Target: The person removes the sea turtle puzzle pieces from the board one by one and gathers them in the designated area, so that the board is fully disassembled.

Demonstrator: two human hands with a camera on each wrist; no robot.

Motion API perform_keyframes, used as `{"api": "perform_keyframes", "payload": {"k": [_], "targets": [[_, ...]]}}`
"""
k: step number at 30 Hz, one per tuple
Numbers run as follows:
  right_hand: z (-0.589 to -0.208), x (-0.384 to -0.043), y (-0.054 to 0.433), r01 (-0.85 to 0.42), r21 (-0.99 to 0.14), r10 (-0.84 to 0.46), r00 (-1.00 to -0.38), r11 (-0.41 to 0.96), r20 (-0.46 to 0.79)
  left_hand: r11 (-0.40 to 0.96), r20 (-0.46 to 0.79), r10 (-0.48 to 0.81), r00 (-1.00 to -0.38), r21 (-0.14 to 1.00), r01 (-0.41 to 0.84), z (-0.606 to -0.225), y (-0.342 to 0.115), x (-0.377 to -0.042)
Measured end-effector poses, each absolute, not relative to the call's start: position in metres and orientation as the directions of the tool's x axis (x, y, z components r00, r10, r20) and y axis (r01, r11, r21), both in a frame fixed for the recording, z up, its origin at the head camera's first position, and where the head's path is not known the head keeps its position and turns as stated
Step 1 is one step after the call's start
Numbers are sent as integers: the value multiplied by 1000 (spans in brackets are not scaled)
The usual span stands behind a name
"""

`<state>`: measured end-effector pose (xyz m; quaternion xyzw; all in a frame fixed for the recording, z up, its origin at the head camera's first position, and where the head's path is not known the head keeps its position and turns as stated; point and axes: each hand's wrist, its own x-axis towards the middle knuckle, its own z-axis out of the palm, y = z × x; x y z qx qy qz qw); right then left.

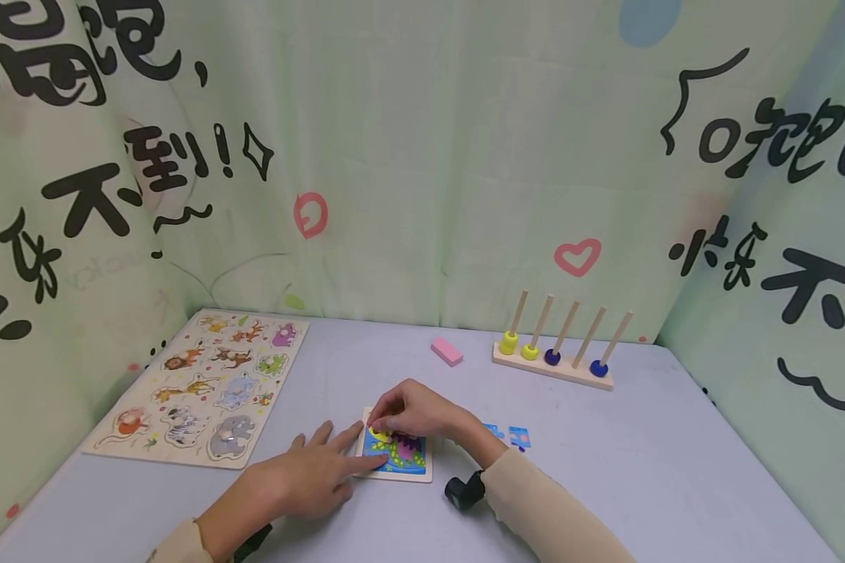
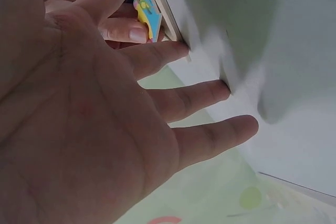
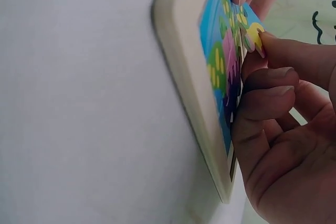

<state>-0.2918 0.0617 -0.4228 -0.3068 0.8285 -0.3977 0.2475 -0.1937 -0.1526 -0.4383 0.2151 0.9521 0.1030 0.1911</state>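
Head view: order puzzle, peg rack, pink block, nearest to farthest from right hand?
1. Puzzle: directly under the right hand.
2. Pink block: beyond the hand, slightly right.
3. Peg rack: well to the right, toward the back.

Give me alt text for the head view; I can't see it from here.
A person's right hand pinches a partly yellow puzzle piece over a small puzzle board, which the spread left hand touches. A large animal board lies to the left; farther back are a pink block and a five-peg stand.
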Motion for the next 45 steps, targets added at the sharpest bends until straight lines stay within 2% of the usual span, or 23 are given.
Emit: {"api": "perform_keyframes", "payload": {"k": [14, 27, 45], "targets": [[-424, -291, 62, -301, -804, -686, -707, 513, -173, 883, -396, 458, -796, 307, 355, -394, -156, -178], [-425, -290, 59, -326, -791, -686, -711, 518, -156, 879, -411, 462, -786, 330, 344, -391, -160, -180], [-425, -288, 60, -300, -807, -678, -718, 509, -161, 879, -362, 444, -819, 352, 321, -395, -153, -178]]}}
